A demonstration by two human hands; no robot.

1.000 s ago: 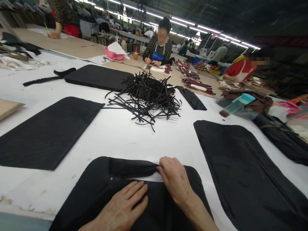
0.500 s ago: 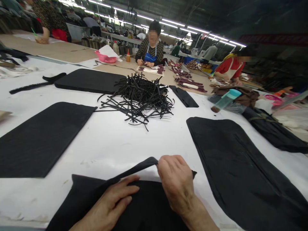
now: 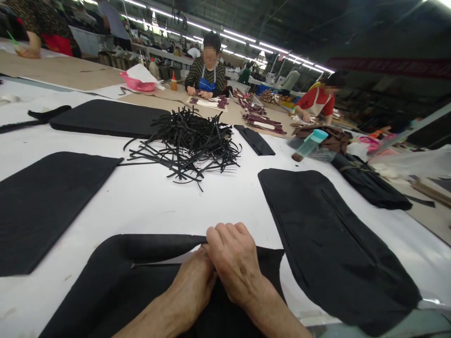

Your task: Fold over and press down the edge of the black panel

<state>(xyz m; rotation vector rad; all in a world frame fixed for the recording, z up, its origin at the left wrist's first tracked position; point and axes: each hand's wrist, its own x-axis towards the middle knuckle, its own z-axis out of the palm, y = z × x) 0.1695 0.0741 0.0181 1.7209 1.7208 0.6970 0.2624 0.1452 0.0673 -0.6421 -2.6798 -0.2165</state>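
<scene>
A black fabric panel [image 3: 105, 281] with a long slit near its far edge lies in front of me. My right hand [image 3: 233, 258] is closed on the strip of fabric beyond the slit, knuckles up. Close against it, my left hand [image 3: 197, 277] is also closed, its fingertips at the same strip and partly hidden behind the right hand. White table surface shows through the gap left of my hands. Right of my hands, a stack of black fabric panels [image 3: 327, 234] lies beside the piece, its top one marked by a slit-like line.
A heap of thin black strips [image 3: 193, 141] lies ahead, beside a stack of black panels [image 3: 109, 117]. Another black panel [image 3: 45, 202] is at left. A teal-lidded bottle [image 3: 310, 144] lies tilted at right. Co-workers sit across the table, one in a blue apron [image 3: 207, 84].
My left hand has gone from lying spread on the fabric to closing beside my right hand. The far strip, raised before, now lies lower and the slit shows. The view has shifted right.
</scene>
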